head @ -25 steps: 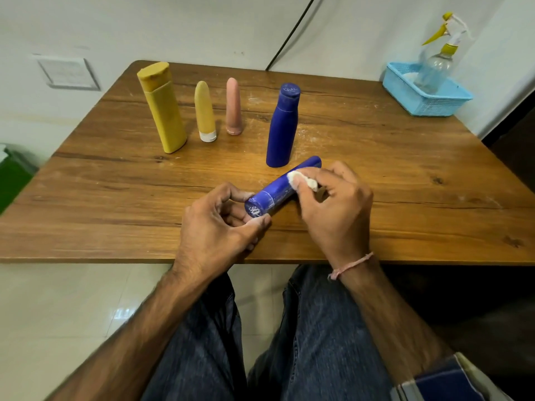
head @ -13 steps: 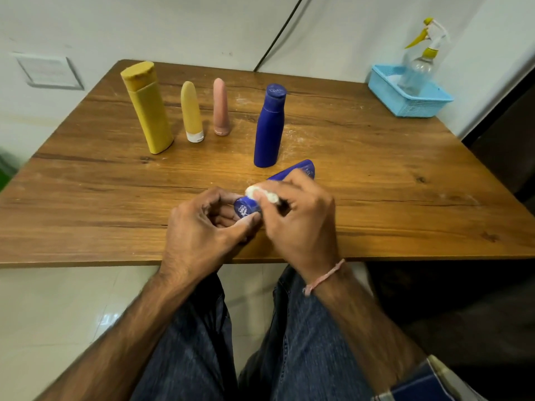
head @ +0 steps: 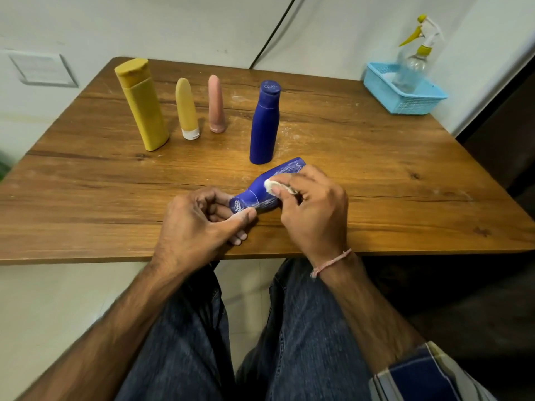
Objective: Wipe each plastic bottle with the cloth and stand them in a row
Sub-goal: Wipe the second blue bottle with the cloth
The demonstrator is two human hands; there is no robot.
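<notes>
Holding the lying blue bottle [head: 285, 172] on its side near the front edge of the table [head: 376, 175] gives you a long stretch of wall to rub, and that is why your hands split the work. Your left hand [head: 202, 224] pinches the capped end between thumb and curled fingers, so the bottle cannot roll or slide away. Your right hand [head: 315, 206] has a small wad of cloth [head: 276, 187] tucked under its fingertips, pressed against the bottle's shoulder just past the neck; the base pokes out beyond your knuckles. White streaks show on the blue plastic, so I judge the wiping unfinished.

Four bottles stand behind: the tall yellow bottle [head: 143, 107], the yellow tube [head: 187, 110], the pink tube [head: 216, 105] and the upright blue bottle [head: 264, 125], in a rough line from left to right. The bare wood to the right of the upright blue one looks like the natural spot for this one. In the far right corner, a spray bottle [head: 414, 62] sits in a blue basket [head: 405, 99], well apart.
</notes>
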